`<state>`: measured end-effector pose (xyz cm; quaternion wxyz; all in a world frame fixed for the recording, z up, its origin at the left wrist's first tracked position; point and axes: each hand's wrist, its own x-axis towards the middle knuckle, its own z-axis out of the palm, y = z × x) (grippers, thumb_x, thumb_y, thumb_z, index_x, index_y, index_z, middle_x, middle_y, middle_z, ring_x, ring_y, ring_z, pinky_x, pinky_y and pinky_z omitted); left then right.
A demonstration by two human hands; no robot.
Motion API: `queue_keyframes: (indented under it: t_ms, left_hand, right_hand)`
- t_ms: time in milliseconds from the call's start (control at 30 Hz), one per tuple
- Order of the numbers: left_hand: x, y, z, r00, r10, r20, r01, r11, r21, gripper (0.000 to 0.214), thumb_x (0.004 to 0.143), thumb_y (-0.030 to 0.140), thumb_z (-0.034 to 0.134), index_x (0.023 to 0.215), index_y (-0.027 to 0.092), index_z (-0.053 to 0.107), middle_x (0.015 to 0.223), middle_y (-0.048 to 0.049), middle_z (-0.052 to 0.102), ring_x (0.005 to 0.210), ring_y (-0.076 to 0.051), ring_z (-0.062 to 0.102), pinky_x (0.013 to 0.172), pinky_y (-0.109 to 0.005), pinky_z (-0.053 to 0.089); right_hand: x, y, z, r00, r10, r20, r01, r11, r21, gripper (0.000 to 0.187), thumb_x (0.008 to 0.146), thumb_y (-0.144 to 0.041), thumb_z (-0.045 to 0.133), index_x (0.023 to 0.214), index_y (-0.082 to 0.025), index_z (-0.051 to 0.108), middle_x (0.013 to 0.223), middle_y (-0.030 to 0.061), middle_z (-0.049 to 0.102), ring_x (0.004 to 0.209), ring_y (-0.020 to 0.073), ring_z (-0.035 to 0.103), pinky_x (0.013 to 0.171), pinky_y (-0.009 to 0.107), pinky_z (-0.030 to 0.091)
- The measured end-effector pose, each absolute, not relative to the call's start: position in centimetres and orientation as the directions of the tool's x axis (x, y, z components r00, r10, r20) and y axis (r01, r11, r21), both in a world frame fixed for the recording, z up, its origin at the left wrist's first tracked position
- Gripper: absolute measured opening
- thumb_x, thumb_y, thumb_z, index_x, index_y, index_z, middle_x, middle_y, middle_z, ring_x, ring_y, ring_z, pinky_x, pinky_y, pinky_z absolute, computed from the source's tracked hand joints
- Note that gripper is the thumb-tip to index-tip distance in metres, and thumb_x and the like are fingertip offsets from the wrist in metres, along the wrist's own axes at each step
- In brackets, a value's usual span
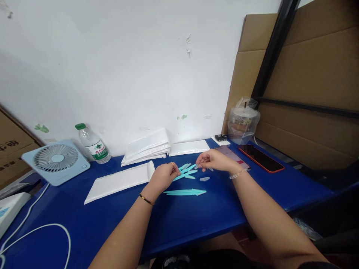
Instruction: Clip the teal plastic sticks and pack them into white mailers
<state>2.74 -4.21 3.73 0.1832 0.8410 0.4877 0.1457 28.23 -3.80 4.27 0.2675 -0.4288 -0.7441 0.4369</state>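
My left hand (165, 175) is closed, its thumb and fingers pinching a slim turquoise eyebrow razor (187, 170). Opposite it, my right hand (210, 160) pinches a small translucent blade cap (196, 166) close to the razor's tip; I cannot tell whether the two touch. Other turquoise razors (190, 177) lie crossed on the table below the fingers, partly hidden. Nearer to me, a small group of razors (185, 192) rests side by side. A loose translucent cap (204, 179) lies right of the crossed razors, and more caps are partly covered by my right hand.
White padded envelopes (148, 145) are stacked against the wall, and a single envelope (120, 181) lies left of my hands. Farther left are a water bottle (94, 145), a blue fan (57, 160) and a white cable (60, 225). A red-edged phone (260, 158) and a bagged drink cup (243, 123) are on the right.
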Motion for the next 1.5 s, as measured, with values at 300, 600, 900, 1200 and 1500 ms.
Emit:
queue_keyframes:
  t_ms: [300, 600, 900, 1200, 1500]
  left_hand:
    - [2.9, -4.3, 3.7, 0.489, 0.87, 0.062, 0.775, -0.466, 0.427, 0.017, 0.083, 0.035, 0.051, 0.08, 0.02, 0.059, 0.07, -0.0007, 0.063, 0.066, -0.016, 0.056, 0.055, -0.025, 0.032]
    - [3.0, -3.7, 2.6, 0.469, 0.881, 0.059, 0.816, -0.458, 0.352, 0.01, 0.082, 0.029, 0.054, 0.083, 0.021, 0.061, 0.076, -0.0007, 0.065, 0.073, -0.017, 0.059, 0.062, -0.025, 0.035]
    - [3.7, -5.7, 3.8, 0.722, 0.69, -0.052, 0.661, -0.664, 0.35, 0.024, 0.068, 0.041, 0.07, 0.083, 0.023, 0.067, 0.083, -0.0005, 0.064, 0.075, -0.016, 0.057, 0.062, -0.025, 0.036]
    - [3.5, -5.7, 3.9, 0.578, 0.814, -0.057, 0.768, -0.519, 0.375, 0.016, 0.079, 0.036, 0.056, 0.078, 0.021, 0.062, 0.077, 0.0003, 0.064, 0.068, -0.015, 0.055, 0.057, -0.024, 0.032]
    - [4.1, -5.6, 3.1, 0.618, 0.785, -0.043, 0.773, -0.597, 0.215, 0.011, 0.076, 0.032, 0.059, 0.081, 0.022, 0.063, 0.081, -0.0012, 0.065, 0.073, -0.017, 0.057, 0.059, -0.025, 0.033]
  right_hand:
    - [27.4, -3.8, 3.9, -0.502, 0.865, 0.021, 0.368, 0.235, -0.899, 0.034, 0.071, -0.043, 0.068, 0.09, -0.014, 0.066, 0.07, 0.004, 0.069, 0.065, 0.0158, 0.066, 0.061, 0.026, 0.05]
    - [28.5, -3.2, 3.4, -0.486, 0.87, 0.076, 0.557, 0.376, -0.74, 0.03, 0.068, -0.037, 0.069, 0.089, -0.016, 0.068, 0.077, 0.0035, 0.066, 0.067, 0.0145, 0.06, 0.058, 0.023, 0.045]
    - [28.5, -3.4, 3.7, -0.594, 0.779, -0.198, 0.732, 0.423, -0.534, 0.018, 0.06, -0.029, 0.074, 0.072, -0.016, 0.07, 0.071, 0.0018, 0.063, 0.062, 0.0134, 0.054, 0.054, 0.022, 0.04]
    - [29.3, -3.7, 4.2, -0.596, 0.783, -0.177, 0.563, 0.25, -0.788, 0.021, 0.07, -0.035, 0.066, 0.078, -0.015, 0.063, 0.066, 0.0021, 0.064, 0.059, 0.0135, 0.06, 0.058, 0.023, 0.046]
    - [29.1, -3.8, 4.5, -0.591, 0.797, -0.124, 0.542, 0.278, -0.793, 0.026, 0.071, -0.04, 0.066, 0.078, -0.015, 0.065, 0.068, 0.0027, 0.065, 0.059, 0.013, 0.06, 0.059, 0.023, 0.046]
